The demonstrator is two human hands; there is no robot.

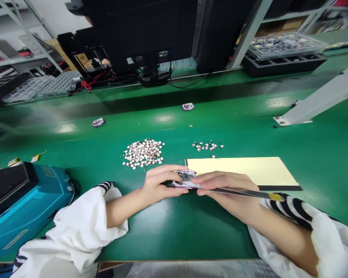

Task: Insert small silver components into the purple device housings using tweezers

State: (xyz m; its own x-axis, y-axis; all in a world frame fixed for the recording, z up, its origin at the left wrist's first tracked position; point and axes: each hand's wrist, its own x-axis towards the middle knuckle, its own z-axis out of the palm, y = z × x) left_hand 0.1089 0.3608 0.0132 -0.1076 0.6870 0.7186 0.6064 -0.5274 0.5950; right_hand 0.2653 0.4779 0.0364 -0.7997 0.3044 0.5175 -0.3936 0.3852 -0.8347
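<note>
My left hand [161,181] pinches the left side of a small rounded device [187,176] that has a silvery, open-looking face and a purplish rim. From the right, my right hand [229,189] grips long metal tweezers [243,192] with a yellow patch near their rear end. The tweezers' tips lie by the device and are partly hidden by my fingers. Beyond my left hand a large pile of small whitish parts [143,153] rests on the green table [162,231]. A smaller scatter of like parts [207,146] lies to its right, behind a pale yellow sheet [249,170].
Two similar devices lie farther back, one at centre [188,106] and one at left [98,122]. A blue and black machine [31,204] stands at the left. A monitor [142,31] fills the back; a white metal post [321,94] rises at the right.
</note>
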